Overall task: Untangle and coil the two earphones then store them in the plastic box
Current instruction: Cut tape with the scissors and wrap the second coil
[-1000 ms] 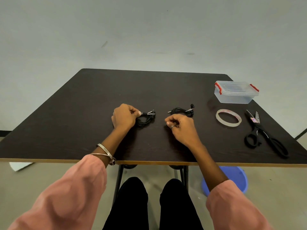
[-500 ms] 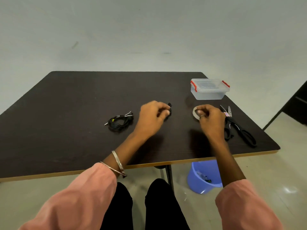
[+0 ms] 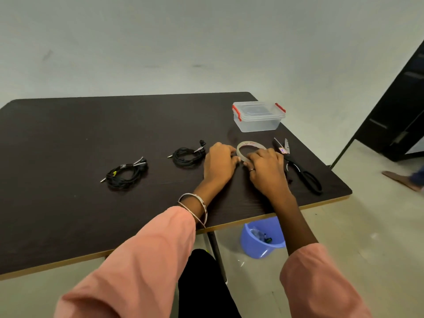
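Two coiled black earphones lie on the dark table: one earphone coil (image 3: 125, 173) at the left, the other earphone coil (image 3: 187, 154) nearer the middle. Neither hand touches them. My left hand (image 3: 219, 163) and my right hand (image 3: 266, 168) both hold the tape roll (image 3: 250, 146), fingers curled on its near rim. The clear plastic box (image 3: 258, 116) with red clips stands shut at the table's far right.
Black scissors (image 3: 299, 166) lie just right of my right hand, near the table's right edge (image 3: 325, 200). A blue bucket (image 3: 261, 241) sits on the floor under the table. A dark door stands at the far right.
My left hand let go of the middle earphone coil and moved right to the tape roll. My right hand stays on the roll. The camera turned further right.
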The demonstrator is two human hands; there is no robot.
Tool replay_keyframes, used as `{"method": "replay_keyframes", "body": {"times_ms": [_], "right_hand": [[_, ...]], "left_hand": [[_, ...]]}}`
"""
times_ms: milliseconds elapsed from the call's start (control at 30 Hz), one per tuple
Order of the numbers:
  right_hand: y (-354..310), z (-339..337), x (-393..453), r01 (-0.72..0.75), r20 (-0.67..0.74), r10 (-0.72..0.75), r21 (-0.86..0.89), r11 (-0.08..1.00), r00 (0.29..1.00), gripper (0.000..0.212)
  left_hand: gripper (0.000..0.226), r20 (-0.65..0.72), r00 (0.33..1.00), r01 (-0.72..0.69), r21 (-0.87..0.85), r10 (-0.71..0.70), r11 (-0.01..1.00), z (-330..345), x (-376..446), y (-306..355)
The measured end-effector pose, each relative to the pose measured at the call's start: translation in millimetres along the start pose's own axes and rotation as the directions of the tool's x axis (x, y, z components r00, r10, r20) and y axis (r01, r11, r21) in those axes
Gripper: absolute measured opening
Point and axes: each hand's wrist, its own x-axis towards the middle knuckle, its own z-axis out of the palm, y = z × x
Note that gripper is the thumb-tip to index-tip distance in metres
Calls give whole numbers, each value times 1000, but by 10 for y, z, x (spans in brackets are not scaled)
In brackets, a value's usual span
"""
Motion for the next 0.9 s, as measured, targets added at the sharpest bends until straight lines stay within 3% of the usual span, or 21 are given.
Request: {"method": "replay_keyframes", "body": {"times_ms": [300,633,900], "right_hand": [[8,25,28,-70,-18,70,34,997,997,21],[-14,-50,-53,-74,-26,77,89,993,997,22],[-15,-99,-95,-56,16,55,84,995,998,26]], "left_hand": [[6,-38,999,13,49,-11,999,-41,41,-15],[11,127,992,18,-202,8,979,-295,-79,-106],[7,237,971,33,-209,18,977,-435,-114,-123]]}}
